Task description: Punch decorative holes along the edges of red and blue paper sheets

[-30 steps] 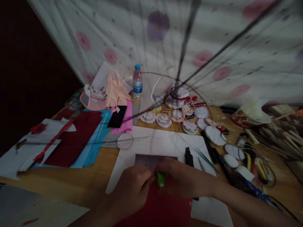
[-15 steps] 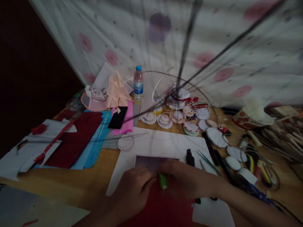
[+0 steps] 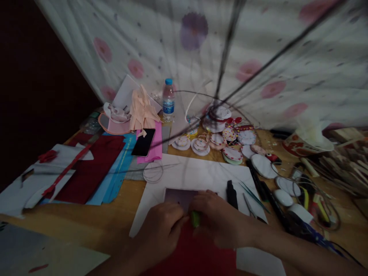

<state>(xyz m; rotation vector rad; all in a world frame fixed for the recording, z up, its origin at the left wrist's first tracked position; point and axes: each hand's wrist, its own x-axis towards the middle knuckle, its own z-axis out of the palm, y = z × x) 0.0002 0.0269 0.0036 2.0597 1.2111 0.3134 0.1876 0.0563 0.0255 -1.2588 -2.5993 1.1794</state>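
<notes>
Clutches green object [image 3: 195,219] in right hand [image 3: 220,218], just beside left hand [image 3: 163,228] with hold impossible to tell, over red sheet [image 3: 198,255] at near centre; could crease or skew red sheet through uneven pressure.

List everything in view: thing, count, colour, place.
Red sheet: one, red, front centre
Green object: one, green, front centre
White sheet: one, white, centre
Purple panel: one, purple, centre
Tweezers-like tool: one, teal, right
Dark tools: several, mostly black, right
White discs: several, white, right
Blue sheets: several, blue, left
Maroon cloth: unclear count, maroon, left
Pink sheet: one, pink, back left
Phone: one, black, on pink sheet
Bottle: one, clear, blue cap, back centre
Hat-shaped pieces: several, mostly white, back
Peach fabric: unclear count, peach, back left
Tub: one, red and white, right
Wood strips: many, brown, right
Curtain: one, white with flowers, behind
Table: one, brown, under everything
Left hand: one, bare, at red sheet
Right hand: one, bare, holding green object
</notes>
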